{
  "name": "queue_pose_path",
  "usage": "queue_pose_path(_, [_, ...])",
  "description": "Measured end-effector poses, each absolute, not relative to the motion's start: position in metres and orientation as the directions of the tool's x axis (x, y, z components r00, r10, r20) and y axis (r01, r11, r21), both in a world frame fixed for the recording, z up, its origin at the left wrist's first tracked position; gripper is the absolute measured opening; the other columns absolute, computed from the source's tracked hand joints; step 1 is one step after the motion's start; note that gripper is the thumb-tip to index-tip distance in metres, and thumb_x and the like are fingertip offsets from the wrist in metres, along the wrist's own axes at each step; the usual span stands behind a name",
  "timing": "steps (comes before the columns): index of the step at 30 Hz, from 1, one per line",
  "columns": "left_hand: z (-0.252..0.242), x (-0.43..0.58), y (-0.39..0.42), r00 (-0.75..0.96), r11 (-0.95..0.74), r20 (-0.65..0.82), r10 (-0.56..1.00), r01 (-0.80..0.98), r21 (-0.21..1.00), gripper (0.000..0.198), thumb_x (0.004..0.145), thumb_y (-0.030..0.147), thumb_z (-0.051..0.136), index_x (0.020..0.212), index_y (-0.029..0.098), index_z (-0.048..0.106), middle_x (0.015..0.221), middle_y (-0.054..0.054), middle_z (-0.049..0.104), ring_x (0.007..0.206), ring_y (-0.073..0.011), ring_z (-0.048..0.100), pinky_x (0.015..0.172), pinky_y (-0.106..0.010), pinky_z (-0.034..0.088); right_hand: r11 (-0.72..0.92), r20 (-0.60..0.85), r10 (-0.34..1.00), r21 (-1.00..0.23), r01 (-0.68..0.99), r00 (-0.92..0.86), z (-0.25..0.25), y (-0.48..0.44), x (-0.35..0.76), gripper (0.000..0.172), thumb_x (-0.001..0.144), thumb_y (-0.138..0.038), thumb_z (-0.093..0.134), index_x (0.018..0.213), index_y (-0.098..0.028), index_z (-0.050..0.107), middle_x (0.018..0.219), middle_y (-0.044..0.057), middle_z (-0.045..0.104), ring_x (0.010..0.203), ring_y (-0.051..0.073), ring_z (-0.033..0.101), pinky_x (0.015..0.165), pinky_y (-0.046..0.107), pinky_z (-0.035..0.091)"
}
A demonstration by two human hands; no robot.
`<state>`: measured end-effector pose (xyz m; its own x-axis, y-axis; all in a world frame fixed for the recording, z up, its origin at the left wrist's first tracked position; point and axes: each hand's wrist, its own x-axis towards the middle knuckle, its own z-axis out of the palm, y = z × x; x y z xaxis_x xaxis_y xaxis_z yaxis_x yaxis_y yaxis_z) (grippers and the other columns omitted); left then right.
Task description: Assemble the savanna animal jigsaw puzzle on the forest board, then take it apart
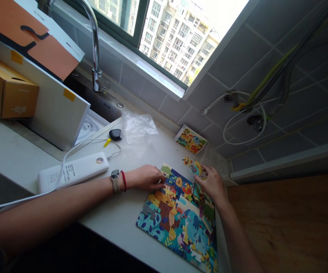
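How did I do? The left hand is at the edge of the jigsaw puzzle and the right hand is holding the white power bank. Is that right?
Not quite: the head view shows the right hand holding at least one jigsaw piece, while the white power bank lies on the counter. The left hand is at the edge of the jigsaw puzzle, as you said.

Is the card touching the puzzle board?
Apart. The head view shows white counter between the card and the puzzle board, with a loose piece lying in that gap.
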<state>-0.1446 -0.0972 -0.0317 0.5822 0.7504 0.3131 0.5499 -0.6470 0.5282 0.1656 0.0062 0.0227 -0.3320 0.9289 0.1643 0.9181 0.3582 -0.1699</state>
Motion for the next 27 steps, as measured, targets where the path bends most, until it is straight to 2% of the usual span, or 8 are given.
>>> queue_pose_path(2, [-0.033, -0.145, -0.095, 0.582, -0.648, 0.318, 0.748, 0.541, 0.535, 0.031, 0.105, 0.039, 0.058, 0.083, 0.02, 0.068, 0.072, -0.002, 0.068, 0.06, -0.0147, 0.061, 0.056, -0.027, 0.037, 0.431, 0.135, 0.902, -0.226, 0.873, -0.411, 0.033, -0.023, 0.16, 0.056, 0.082, -0.042, 0.073, 0.132, -0.015, 0.071, 0.115, 0.013, 0.07, 0.106, 0.03, 0.069, 0.099, 0.042, 0.054])
queue_pose_path(4, [-0.033, -0.146, -0.094, 0.577, -0.643, 0.317, 0.753, 0.542, 0.541, 0.04, 0.108, 0.045, 0.052, 0.081, 0.019, 0.066, 0.069, -0.002, 0.067, 0.058, -0.0148, 0.059, 0.055, -0.028, 0.036, 0.514, 0.031, 0.847, -0.297, 0.805, -0.53, 0.038, -0.058, 0.152, 0.053, 0.086, -0.039, 0.071, 0.136, -0.019, 0.068, 0.119, 0.011, 0.068, 0.109, 0.028, 0.068, 0.099, 0.041, 0.055])
queue_pose_path(7, [-0.03, -0.146, -0.093, 0.573, -0.637, 0.313, 0.757, 0.542, 0.548, 0.047, 0.111, 0.046, 0.042, 0.08, 0.019, 0.064, 0.069, -0.003, 0.066, 0.058, -0.0149, 0.057, 0.056, -0.028, 0.036, 0.598, -0.101, 0.734, -0.37, 0.71, -0.671, 0.035, -0.108, 0.14, 0.056, 0.083, -0.027, 0.076, 0.137, -0.023, 0.067, 0.119, 0.01, 0.067, 0.114, 0.028, 0.066, 0.1, 0.04, 0.055])
queue_pose_path(10, [-0.028, -0.145, -0.094, 0.586, -0.637, 0.3, 0.753, 0.531, 0.559, 0.05, 0.112, 0.046, 0.039, 0.08, 0.019, 0.065, 0.069, -0.003, 0.066, 0.058, -0.0146, 0.057, 0.057, -0.028, 0.035, 0.615, -0.154, 0.689, -0.393, 0.684, -0.708, 0.025, -0.141, 0.133, 0.056, 0.079, -0.02, 0.079, 0.134, -0.024, 0.068, 0.121, 0.01, 0.066, 0.113, 0.028, 0.065, 0.1, 0.042, 0.056])
queue_pose_path(17, [-0.031, -0.145, -0.094, 0.587, -0.639, 0.302, 0.752, 0.532, 0.556, 0.047, 0.111, 0.046, 0.042, 0.079, 0.018, 0.064, 0.067, -0.003, 0.064, 0.056, -0.0139, 0.054, 0.056, -0.028, 0.033, 0.604, -0.165, 0.685, -0.415, 0.681, -0.709, 0.014, -0.15, 0.14, 0.05, 0.082, -0.016, 0.077, 0.131, -0.023, 0.069, 0.125, 0.011, 0.063, 0.119, 0.029, 0.062, 0.107, 0.044, 0.054])
queue_pose_path(23, [-0.03, -0.145, -0.095, 0.594, -0.641, 0.298, 0.748, 0.528, 0.556, 0.044, 0.11, 0.044, 0.048, 0.079, 0.018, 0.065, 0.069, -0.002, 0.065, 0.058, -0.0138, 0.055, 0.057, -0.028, 0.033, 0.614, -0.144, 0.683, -0.418, 0.67, -0.716, 0.013, -0.152, 0.14, 0.048, 0.086, -0.016, 0.075, 0.133, -0.025, 0.067, 0.126, 0.011, 0.062, 0.118, 0.029, 0.062, 0.106, 0.047, 0.054])
queue_pose_path(27, [-0.027, -0.145, -0.098, 0.608, -0.624, 0.26, 0.75, 0.521, 0.582, 0.03, 0.104, 0.04, 0.061, 0.085, 0.019, 0.07, 0.072, -0.002, 0.07, 0.06, -0.0136, 0.058, 0.057, -0.027, 0.033, 0.604, -0.119, 0.702, -0.424, 0.675, -0.702, 0.011, -0.154, 0.14, 0.051, 0.085, -0.016, 0.076, 0.135, -0.028, 0.067, 0.122, 0.01, 0.063, 0.115, 0.028, 0.063, 0.102, 0.046, 0.056])
